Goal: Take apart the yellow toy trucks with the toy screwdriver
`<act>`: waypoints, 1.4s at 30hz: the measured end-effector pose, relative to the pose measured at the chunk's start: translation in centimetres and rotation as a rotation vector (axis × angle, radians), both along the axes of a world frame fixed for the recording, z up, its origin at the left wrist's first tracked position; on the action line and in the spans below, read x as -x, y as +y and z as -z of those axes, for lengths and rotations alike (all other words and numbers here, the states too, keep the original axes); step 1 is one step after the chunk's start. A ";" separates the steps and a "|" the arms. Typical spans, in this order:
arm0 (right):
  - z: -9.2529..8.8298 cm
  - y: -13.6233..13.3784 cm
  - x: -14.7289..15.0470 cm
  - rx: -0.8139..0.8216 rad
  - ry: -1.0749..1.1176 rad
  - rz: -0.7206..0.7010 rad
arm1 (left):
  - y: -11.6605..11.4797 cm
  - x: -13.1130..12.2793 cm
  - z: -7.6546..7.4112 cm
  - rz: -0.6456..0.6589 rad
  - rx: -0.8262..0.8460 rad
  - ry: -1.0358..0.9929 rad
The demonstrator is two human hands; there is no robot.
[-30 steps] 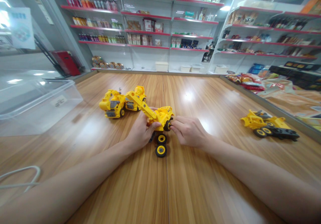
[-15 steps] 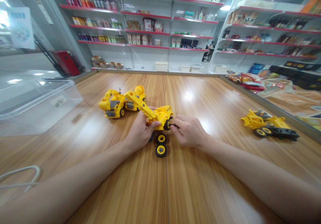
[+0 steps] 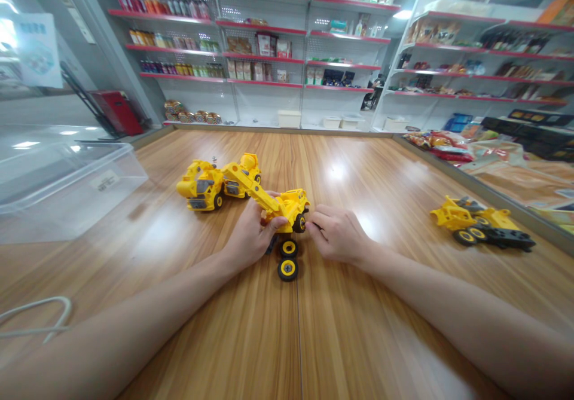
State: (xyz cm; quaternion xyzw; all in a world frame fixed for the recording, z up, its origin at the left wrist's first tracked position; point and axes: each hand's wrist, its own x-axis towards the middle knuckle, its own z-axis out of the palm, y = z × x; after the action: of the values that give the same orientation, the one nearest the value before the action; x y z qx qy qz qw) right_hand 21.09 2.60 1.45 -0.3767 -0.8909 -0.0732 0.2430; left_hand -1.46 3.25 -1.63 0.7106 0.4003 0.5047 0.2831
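Note:
My left hand (image 3: pixel 255 232) is closed around a yellow toy crane truck (image 3: pixel 287 205), its thumb pressed on the side and the long boom (image 3: pixel 244 179) pointing up to the left. A black wheel with a yellow hub (image 3: pixel 299 223) sits on the truck's right side. Beside that wheel, my right hand (image 3: pixel 336 232) has its fingers pinched together; what they hold, if anything, is hidden. Below the truck, two loose-looking wheels, an upper wheel (image 3: pixel 288 248) and a lower wheel (image 3: pixel 287 269), lie on the wooden table (image 3: pixel 251 328).
Two yellow toy trucks stand behind my left hand: an excavator-like one (image 3: pixel 200 185) and a mixer (image 3: pixel 249 167). At the right lies a partly built yellow and black toy vehicle (image 3: pixel 482 226). A clear plastic bin (image 3: pixel 67 191) and a white cable (image 3: pixel 63 316) are at the left.
My right hand's fingers have shifted slightly at the wheel, and the dark piece seen between them before is now hidden. My left hand and the crane truck stay in place.

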 end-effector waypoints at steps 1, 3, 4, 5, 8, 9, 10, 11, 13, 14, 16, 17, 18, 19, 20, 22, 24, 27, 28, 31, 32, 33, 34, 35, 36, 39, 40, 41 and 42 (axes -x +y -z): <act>0.0 0.0 0.0 -0.006 0.002 -0.004 | 0.1 0.0 0.0 0.002 -0.002 0.004; 0.1 0.0 0.0 -0.012 0.015 -0.017 | 0.2 0.0 0.1 0.002 -0.016 0.014; 0.1 0.1 0.0 -0.009 0.024 -0.022 | 0.2 0.0 0.1 -0.001 -0.024 0.019; 0.2 0.1 0.0 -0.003 0.032 -0.028 | 0.2 0.0 0.1 -0.005 -0.032 0.023; 0.3 0.1 -0.1 0.016 0.043 -0.023 | 0.2 0.1 0.1 -0.011 -0.043 0.027; 0.3 0.1 -0.1 0.020 0.040 -0.018 | 0.2 0.1 0.1 -0.011 -0.047 0.027; 0.3 0.1 -0.1 0.021 0.035 -0.012 | 0.2 0.1 0.2 -0.011 -0.049 0.027; 0.3 0.1 -0.1 0.019 0.028 -0.006 | 0.2 0.1 0.2 -0.010 -0.051 0.029; 0.3 0.1 -0.1 0.008 0.022 0.000 | 0.2 0.1 0.2 -0.008 -0.048 0.033; 0.3 0.2 -0.1 0.000 0.025 -0.002 | 0.2 0.1 0.2 -0.007 -0.044 0.035; 0.3 0.2 -0.1 -0.012 0.045 -0.017 | 0.2 0.1 0.2 -0.010 -0.043 0.035; 0.3 0.2 -0.1 -0.014 0.057 -0.026 | 0.2 0.1 0.2 -0.014 -0.046 0.034; 0.4 0.2 -0.1 -0.012 0.069 -0.033 | 0.2 0.1 0.2 -0.019 -0.049 0.033; 0.4 0.2 -0.1 -0.007 0.077 -0.037 | 0.2 0.1 0.2 -0.022 -0.051 0.031; 0.4 0.2 -0.1 0.000 0.084 -0.038 | 0.2 0.1 0.1 -0.023 -0.052 0.027; 0.3 0.2 -0.1 0.022 0.090 -0.027 | 0.2 0.1 0.1 -0.022 -0.052 0.021; 0.3 0.1 -0.1 0.045 0.083 -0.013 | 0.1 0.0 0.0 -0.022 -0.048 0.020; 0.3 0.1 0.0 0.052 0.045 -0.003 | 0.1 0.0 -0.1 -0.027 -0.044 0.024; 0.3 0.2 0.0 0.045 0.033 -0.001 | 0.0 0.0 -0.1 -0.030 -0.044 0.025; 0.3 0.2 0.0 0.018 0.032 -0.002 | 0.0 -0.1 -0.1 -0.037 -0.049 0.024; 0.3 0.2 0.0 0.014 0.039 -0.007 | 0.0 -0.1 -0.1 -0.039 -0.048 0.022; 0.3 0.2 0.0 0.013 0.048 -0.015 | 0.0 -0.1 0.0 -0.041 -0.048 0.020; 0.3 0.2 -0.1 0.016 0.057 -0.022 | 0.0 -0.1 0.0 -0.042 -0.047 0.018; 0.3 0.2 -0.1 0.021 0.064 -0.027 | 0.1 -0.1 0.0 -0.040 -0.043 0.019; 0.3 0.2 -0.1 0.030 0.070 -0.031 | 0.1 0.0 -0.1 -0.039 -0.040 0.021; 0.4 0.2 -0.2 0.056 0.080 -0.035 | 0.1 0.0 -0.1 -0.039 -0.032 0.033; 0.4 0.2 -0.2 0.061 0.082 -0.033 | 0.1 0.0 -0.1 -0.037 -0.031 0.037; 0.4 0.2 -0.2 0.065 0.085 -0.031 | 0.0 0.0 0.0 -0.036 -0.032 0.038; 0.4 0.2 -0.2 0.069 0.090 -0.028 | 0.0 0.0 0.0 -0.035 -0.033 0.036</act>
State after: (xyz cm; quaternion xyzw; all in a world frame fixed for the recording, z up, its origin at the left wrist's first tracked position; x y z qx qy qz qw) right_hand 21.27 2.78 1.09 -0.3755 -0.8862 -0.0219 0.2706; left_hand -1.50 3.30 -1.66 0.7170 0.4095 0.5032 0.2550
